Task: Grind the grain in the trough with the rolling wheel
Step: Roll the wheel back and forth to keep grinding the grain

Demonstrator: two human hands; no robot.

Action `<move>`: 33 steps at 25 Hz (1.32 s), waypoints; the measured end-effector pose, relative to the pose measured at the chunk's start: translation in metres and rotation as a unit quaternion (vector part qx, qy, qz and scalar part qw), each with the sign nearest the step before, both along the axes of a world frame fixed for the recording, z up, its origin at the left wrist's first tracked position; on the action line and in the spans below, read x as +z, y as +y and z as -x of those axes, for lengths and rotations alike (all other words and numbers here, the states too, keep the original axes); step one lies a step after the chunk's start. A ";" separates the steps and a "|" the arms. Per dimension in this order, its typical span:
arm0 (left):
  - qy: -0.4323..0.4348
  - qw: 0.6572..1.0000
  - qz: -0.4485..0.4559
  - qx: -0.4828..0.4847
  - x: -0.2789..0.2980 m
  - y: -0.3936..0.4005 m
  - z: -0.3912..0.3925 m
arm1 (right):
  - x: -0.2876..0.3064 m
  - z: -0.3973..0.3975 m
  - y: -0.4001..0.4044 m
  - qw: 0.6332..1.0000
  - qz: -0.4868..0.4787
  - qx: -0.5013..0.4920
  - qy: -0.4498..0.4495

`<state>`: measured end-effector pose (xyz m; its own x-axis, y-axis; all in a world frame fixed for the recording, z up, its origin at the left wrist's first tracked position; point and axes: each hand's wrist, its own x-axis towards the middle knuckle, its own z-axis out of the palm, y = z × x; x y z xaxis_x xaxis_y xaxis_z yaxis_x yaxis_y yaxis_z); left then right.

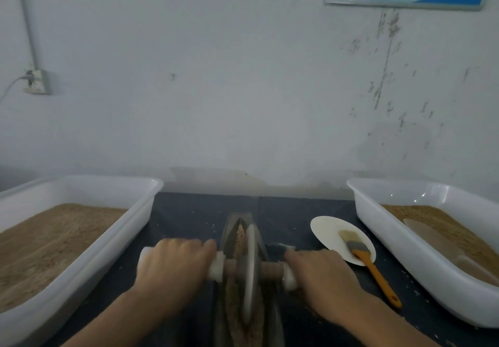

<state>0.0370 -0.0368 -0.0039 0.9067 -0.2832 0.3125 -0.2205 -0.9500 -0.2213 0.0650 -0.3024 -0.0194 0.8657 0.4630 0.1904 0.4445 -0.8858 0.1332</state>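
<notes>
A narrow boat-shaped metal trough (231, 228) lies lengthwise on the dark table in front of me, with brown grain (239, 235) along its groove. A grey rolling wheel (249, 271) stands upright in the groove on a wooden axle with white padded handles. My left hand (172, 263) grips the left handle, and my right hand (321, 273) grips the right handle. The wheel and hands look motion-blurred.
A white tub (81, 184) of brown grain stands at the left. At the right, another white tub (383, 228) holds grain and a flat scoop (432, 241). A white paper plate (324, 228) with an orange-handled brush (370, 263) lies between trough and right tub. A wall is behind.
</notes>
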 end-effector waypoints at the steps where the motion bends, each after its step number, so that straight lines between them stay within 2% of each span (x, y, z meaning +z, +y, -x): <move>1: -0.010 1.000 -0.008 0.012 0.004 0.000 -0.020 | 0.002 -0.017 0.006 0.999 -0.006 -0.009 -0.038; 3: -0.035 0.998 -0.021 0.040 0.014 -0.005 -0.054 | 0.006 -0.044 0.015 0.997 -0.017 -0.035 -0.072; 5: -0.051 0.998 -0.033 0.035 0.016 -0.008 -0.062 | 0.005 -0.055 0.018 0.996 -0.034 -0.047 -0.063; 8: -0.007 1.000 -0.004 0.010 0.009 -0.006 -0.019 | 0.001 -0.018 0.003 0.998 -0.027 0.003 -0.058; 11: 0.026 0.999 0.044 -0.011 -0.005 0.000 0.039 | -0.006 0.038 -0.011 0.983 -0.037 0.095 -0.152; 13: 0.027 0.999 0.030 0.003 -0.006 0.004 0.058 | 0.000 0.057 -0.014 0.979 -0.061 0.061 -0.187; 14: 0.031 0.999 0.016 0.001 -0.005 0.005 0.057 | -0.001 0.058 -0.012 0.982 -0.063 0.046 -0.169; 17: 0.005 1.000 -0.004 0.002 -0.001 0.001 0.021 | -0.004 0.027 -0.002 0.996 0.025 0.033 -0.079; 22: -0.043 0.997 -0.014 0.065 0.013 -0.009 -0.050 | 0.024 -0.051 0.028 0.993 0.008 -0.052 -0.103; 26: -0.032 0.999 -0.005 0.010 0.003 -0.003 -0.002 | 0.004 -0.006 0.006 0.999 0.005 0.001 -0.054; 30: -0.104 0.985 0.014 -0.139 -0.008 0.006 0.063 | -0.001 0.068 -0.018 0.994 -0.017 0.066 -0.088; 31: -0.108 0.984 0.016 -0.141 -0.008 0.008 0.064 | 0.004 0.071 -0.019 0.993 -0.010 0.064 -0.096; 33: -0.065 0.993 -0.032 -0.094 -0.003 0.006 0.052 | 0.009 0.059 -0.010 0.998 0.019 0.040 -0.040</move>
<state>-0.0152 -0.0309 -0.0073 0.7886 -0.4671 0.3998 -0.3590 -0.8777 -0.3173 0.0063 -0.3120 -0.0108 0.8080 0.5387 0.2387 0.5002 -0.8412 0.2052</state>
